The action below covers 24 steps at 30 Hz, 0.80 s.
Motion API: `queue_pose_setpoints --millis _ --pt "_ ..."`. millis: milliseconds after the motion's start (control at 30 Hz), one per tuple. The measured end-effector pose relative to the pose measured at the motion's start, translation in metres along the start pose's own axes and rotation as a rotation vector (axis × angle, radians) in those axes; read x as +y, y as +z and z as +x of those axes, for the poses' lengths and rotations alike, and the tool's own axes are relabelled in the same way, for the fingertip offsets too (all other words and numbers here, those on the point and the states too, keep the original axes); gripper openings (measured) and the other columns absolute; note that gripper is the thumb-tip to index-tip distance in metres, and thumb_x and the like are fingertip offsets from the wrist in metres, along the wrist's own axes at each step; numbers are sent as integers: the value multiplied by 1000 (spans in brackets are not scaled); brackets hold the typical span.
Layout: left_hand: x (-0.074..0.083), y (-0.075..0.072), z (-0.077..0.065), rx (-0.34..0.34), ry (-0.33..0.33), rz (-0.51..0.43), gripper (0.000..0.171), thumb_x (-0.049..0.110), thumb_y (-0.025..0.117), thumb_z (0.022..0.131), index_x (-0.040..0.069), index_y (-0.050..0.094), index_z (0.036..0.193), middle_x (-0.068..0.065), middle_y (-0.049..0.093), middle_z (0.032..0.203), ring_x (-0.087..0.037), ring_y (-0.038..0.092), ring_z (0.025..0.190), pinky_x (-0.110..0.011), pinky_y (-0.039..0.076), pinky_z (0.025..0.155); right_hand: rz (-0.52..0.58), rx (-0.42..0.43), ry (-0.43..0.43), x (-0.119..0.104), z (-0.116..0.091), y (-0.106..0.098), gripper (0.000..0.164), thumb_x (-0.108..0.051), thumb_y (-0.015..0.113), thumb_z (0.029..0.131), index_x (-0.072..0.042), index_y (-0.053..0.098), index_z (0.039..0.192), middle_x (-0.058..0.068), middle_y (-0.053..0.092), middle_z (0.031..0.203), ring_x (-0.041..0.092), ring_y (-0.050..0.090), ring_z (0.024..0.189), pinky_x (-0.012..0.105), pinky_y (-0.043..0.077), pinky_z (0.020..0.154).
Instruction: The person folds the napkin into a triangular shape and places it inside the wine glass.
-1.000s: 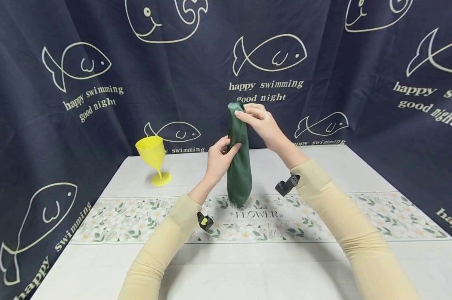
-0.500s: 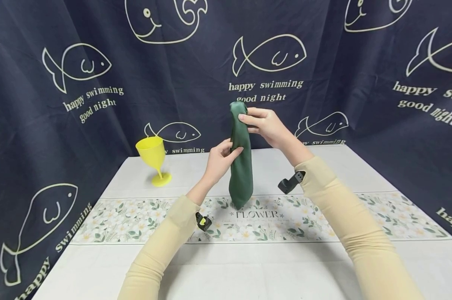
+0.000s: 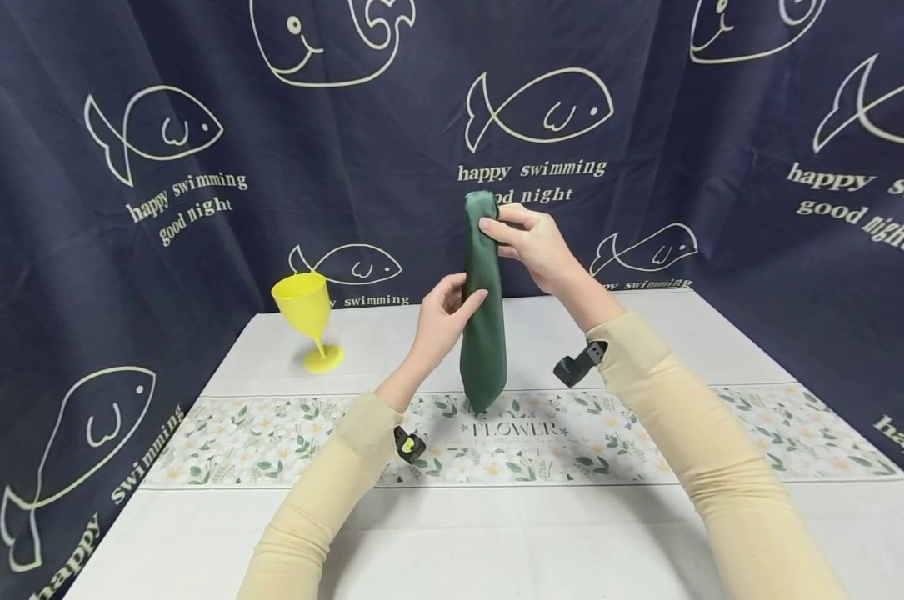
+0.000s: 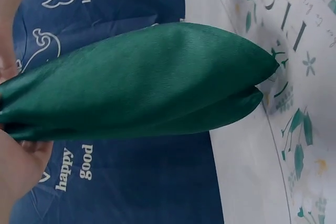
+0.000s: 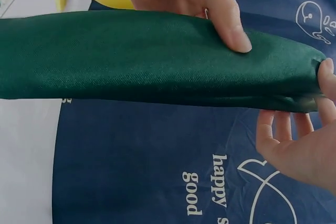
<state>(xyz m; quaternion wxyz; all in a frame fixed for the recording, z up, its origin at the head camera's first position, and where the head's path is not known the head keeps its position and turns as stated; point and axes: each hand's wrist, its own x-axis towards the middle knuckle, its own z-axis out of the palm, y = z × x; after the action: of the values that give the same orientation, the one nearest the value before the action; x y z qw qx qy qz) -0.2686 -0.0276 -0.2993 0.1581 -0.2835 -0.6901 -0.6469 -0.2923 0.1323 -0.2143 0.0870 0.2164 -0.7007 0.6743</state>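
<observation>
A dark green satin necktie (image 3: 483,350), folded over at the top, hangs upright above the table's middle. My left hand (image 3: 440,322) pinches it around mid-length, thumb across the near face and fingers behind. Near the folded top, my right hand (image 3: 539,250) grips the right edge between thumb and fingers. Two pointed ends of the necktie (image 4: 173,77) show in the left wrist view, one slightly behind the other, close over the printed cloth. From the right wrist, my left thumb (image 5: 239,38) is seen lying across the fabric.
A yellow goblet (image 3: 304,308) stands at the back left of the table. A white tablecloth (image 3: 556,537) carries a floral band (image 3: 257,433) lettered "FLOWER". Behind and at both sides hangs a navy curtain (image 3: 392,167) with fish drawings.
The necktie has shifted slightly right and its top now stands a little higher. My right hand has slid its hold along the upper edge; my left hand has moved slightly right.
</observation>
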Motion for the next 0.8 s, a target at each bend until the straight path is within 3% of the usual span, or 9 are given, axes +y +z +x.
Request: queue_pose_setpoints --millis 133,200,300,400,533,700,800 --pt "-18 4 3 81 100 -102 35 7 61 90 -5 42 116 -18 55 128 -26 63 103 -20 51 80 0 17 4 -2 0 0 24 -17 63 90 -2 67 108 -2 53 103 13 58 96 43 47 97" --pt "-24 6 4 117 148 -112 31 7 61 90 -6 43 111 -16 53 134 -26 63 106 -21 51 83 4 27 8 -3 0 0 28 -17 63 90 -1 65 112 -2 53 104 12 59 95 42 47 97" --pt "-17 6 2 159 166 -77 23 6 63 89 -10 53 103 -17 52 135 -31 60 111 -23 52 87 5 41 11 -4 0 -1 32 -17 63 90 0 63 117 -2 54 108 11 59 95 42 47 97" --pt "-6 7 -1 191 172 -17 20 4 63 88 -12 62 100 -20 54 132 -34 58 114 -23 52 88 9 60 16 -4 0 0 34 -17 64 90 1 62 119 -3 53 110 11 60 94 40 47 96" --pt "5 10 -3 198 170 60 22 2 61 89 -13 65 105 -22 55 129 -36 54 117 -26 52 89 29 91 20 -2 2 1 35 -16 65 89 1 62 120 -3 53 109 10 61 91 34 51 90" --pt "11 13 -4 149 117 137 25 6 55 94 -10 64 111 -16 53 134 -28 55 119 -33 53 88 61 130 8 -1 3 2 36 -15 66 88 2 62 120 -2 52 106 10 62 88 26 54 81" --pt "13 15 -4 121 80 147 27 10 58 93 -7 65 112 -12 50 138 -24 54 121 -36 52 89 61 147 7 0 3 2 37 -15 66 88 1 62 121 -2 52 105 10 62 88 27 54 81"
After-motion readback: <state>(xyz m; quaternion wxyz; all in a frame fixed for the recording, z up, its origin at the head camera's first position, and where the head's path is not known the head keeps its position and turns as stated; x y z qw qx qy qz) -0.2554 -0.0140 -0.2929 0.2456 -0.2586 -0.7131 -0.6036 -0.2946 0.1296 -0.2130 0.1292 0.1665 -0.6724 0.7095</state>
